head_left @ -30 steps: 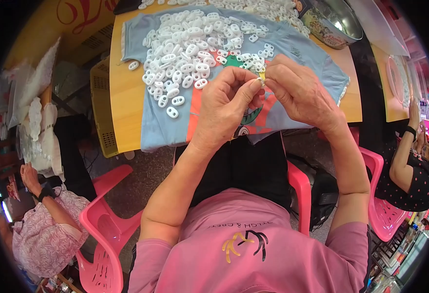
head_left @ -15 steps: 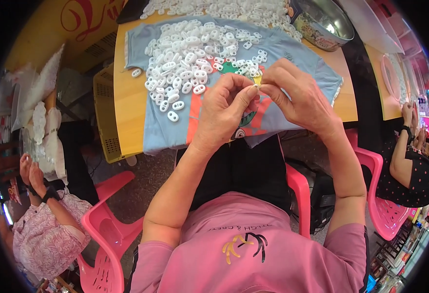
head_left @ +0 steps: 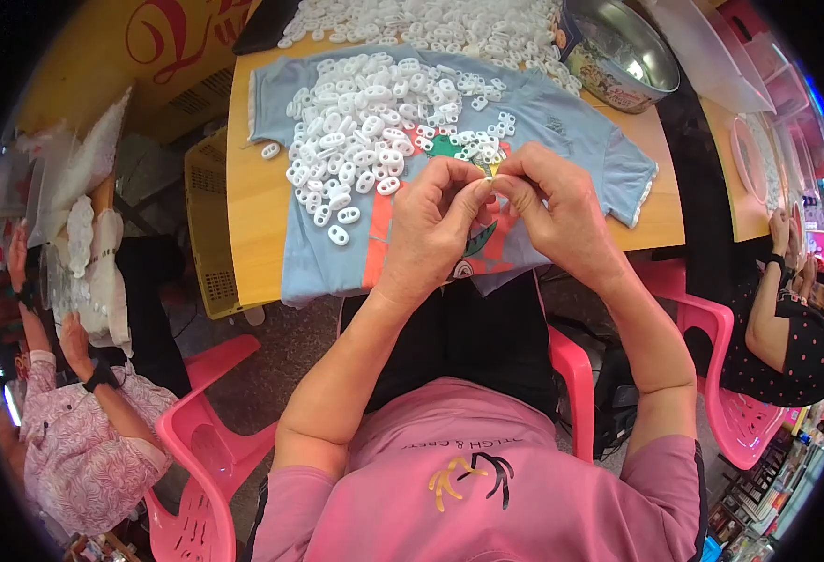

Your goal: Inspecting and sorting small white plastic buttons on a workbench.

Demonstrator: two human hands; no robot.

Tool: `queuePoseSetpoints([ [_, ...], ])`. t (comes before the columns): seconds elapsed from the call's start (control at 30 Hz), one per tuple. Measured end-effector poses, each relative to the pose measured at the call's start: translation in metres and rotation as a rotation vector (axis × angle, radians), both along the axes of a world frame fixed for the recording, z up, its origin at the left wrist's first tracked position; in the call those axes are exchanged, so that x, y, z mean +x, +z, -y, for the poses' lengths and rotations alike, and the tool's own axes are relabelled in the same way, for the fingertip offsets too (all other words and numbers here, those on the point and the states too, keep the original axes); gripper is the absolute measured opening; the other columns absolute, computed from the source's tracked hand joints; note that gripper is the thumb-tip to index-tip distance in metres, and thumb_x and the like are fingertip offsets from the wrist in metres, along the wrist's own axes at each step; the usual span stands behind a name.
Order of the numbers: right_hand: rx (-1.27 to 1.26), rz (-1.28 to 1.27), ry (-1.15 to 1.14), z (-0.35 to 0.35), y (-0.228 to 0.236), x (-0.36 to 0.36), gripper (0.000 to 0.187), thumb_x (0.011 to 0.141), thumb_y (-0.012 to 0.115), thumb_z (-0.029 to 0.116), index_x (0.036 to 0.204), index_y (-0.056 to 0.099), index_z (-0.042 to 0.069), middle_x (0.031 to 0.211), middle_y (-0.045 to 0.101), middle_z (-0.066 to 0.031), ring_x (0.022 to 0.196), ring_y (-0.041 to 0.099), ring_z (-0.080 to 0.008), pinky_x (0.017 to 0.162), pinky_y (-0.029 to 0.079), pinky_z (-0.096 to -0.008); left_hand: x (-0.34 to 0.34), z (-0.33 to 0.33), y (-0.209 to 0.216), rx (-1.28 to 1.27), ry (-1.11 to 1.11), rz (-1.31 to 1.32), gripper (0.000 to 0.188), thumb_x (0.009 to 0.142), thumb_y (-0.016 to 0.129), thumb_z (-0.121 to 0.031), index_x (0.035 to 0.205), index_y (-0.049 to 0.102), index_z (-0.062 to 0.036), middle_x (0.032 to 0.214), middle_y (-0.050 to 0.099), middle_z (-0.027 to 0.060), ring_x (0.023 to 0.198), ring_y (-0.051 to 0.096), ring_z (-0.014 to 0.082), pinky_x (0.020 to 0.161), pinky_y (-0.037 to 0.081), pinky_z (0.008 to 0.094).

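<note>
My left hand (head_left: 433, 217) and my right hand (head_left: 562, 208) meet above a grey-blue T-shirt (head_left: 323, 273) laid over the table. Thumbs and forefingers of both are pinched together on a small white plastic piece (head_left: 489, 178), mostly hidden by the fingertips. Just beyond the fingers lie several smaller white two-holed pieces (head_left: 475, 145), on the shirt's coloured print. To the left of them spreads a heap of white oval two-holed plastic pieces (head_left: 360, 126). One oval (head_left: 339, 235) lies apart at the heap's near edge.
More white pieces (head_left: 430, 23) cover the far side of the wooden table (head_left: 254, 248). An oval metal tin (head_left: 623, 56) stands at the far right. A yellow crate (head_left: 210, 225) is beside the table on the left. Co-workers sit on pink chairs (head_left: 207, 450) at both sides.
My right hand has come down and in, its fingertips now close against the left's. The view has shifted slightly. The left co-worker's hands have moved apart.
</note>
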State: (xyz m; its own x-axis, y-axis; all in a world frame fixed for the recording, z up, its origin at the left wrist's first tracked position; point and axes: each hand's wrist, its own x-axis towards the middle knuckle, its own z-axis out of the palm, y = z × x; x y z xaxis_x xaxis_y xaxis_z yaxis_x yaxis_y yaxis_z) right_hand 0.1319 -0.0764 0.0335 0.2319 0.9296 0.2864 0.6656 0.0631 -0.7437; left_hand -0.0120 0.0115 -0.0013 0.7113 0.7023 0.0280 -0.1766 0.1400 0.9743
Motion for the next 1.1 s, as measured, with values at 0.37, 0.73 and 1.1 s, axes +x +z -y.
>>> queuePoseSetpoints([
  [0.37, -0.079, -0.097, -0.059, -0.050, 0.002, 0.034, 0.022, 0.089, 0.067, 0.019, 0.096, 0.065, -0.001, 0.076, 0.063, -0.0042, 0.063, 0.055, -0.0086, 0.057, 0.045, -0.0259, 0.000, 0.001, 0.006, -0.090, 0.024, 0.057, 0.012, 0.095, 0.060, -0.011, 0.096, 0.058, 0.0006, 0.076, 0.063, 0.0024, 0.068, 0.058, 0.0062, 0.062, 0.048, 0.0210],
  [0.73, 0.070, 0.398, -0.012, -0.064, -0.016, 0.028, 0.016, 0.082, 0.070, 0.015, 0.093, 0.066, 0.005, 0.089, 0.064, -0.0101, 0.075, 0.064, -0.0291, 0.064, 0.049, -0.0367, 0.001, 0.002, 0.003, -0.113, -0.013, 0.102, 0.008, 0.095, 0.058, -0.009, 0.095, 0.057, -0.0002, 0.075, 0.061, 0.0013, 0.069, 0.057, 0.0055, 0.062, 0.047, 0.0214],
  [1.1, -0.017, 0.408, 0.072, -0.059, 0.000, 0.040, 0.017, 0.084, 0.068, 0.013, 0.099, 0.069, 0.007, 0.089, 0.063, -0.0084, 0.073, 0.061, -0.0261, 0.066, 0.049, -0.0344, 0.003, 0.003, -0.002, -0.039, -0.013, 0.083, 0.008, 0.094, 0.059, -0.007, 0.092, 0.057, 0.0000, 0.074, 0.061, 0.0002, 0.067, 0.055, 0.0043, 0.059, 0.046, 0.0210],
])
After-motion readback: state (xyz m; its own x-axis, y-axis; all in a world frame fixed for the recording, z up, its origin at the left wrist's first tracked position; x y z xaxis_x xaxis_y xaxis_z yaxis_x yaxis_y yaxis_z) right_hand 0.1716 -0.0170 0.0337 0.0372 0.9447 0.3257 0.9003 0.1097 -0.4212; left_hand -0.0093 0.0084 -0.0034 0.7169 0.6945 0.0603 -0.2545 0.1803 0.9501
